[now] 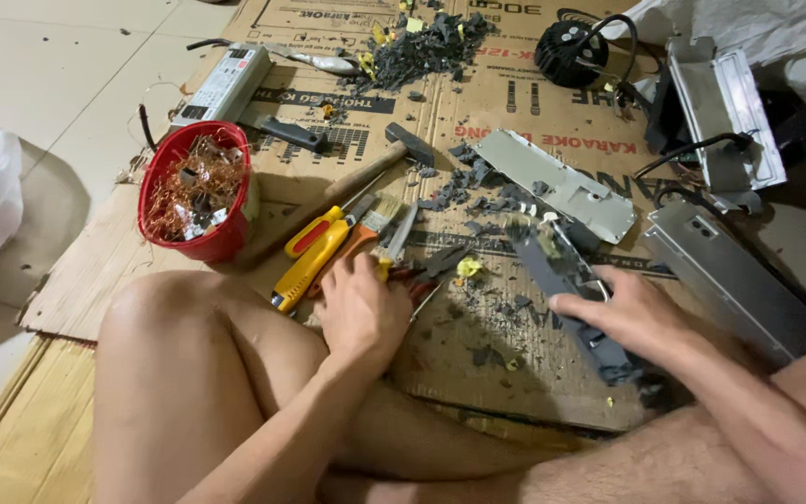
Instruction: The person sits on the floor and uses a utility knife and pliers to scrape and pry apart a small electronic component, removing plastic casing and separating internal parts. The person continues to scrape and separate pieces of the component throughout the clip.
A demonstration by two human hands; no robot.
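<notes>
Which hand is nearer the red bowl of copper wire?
Left. The left hand rests on the tools just right of the red bowl; the right hand is far across the cardboard on a dark strip.

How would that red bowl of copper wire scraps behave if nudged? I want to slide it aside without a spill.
The red bowl looks like thin plastic, so probably light and a bit flexible at the rim. It sits flat on the cardboard, so it should slide rather than roll. The copper wire scraps are piled near the rim, so a sharp push might shed some.
</notes>
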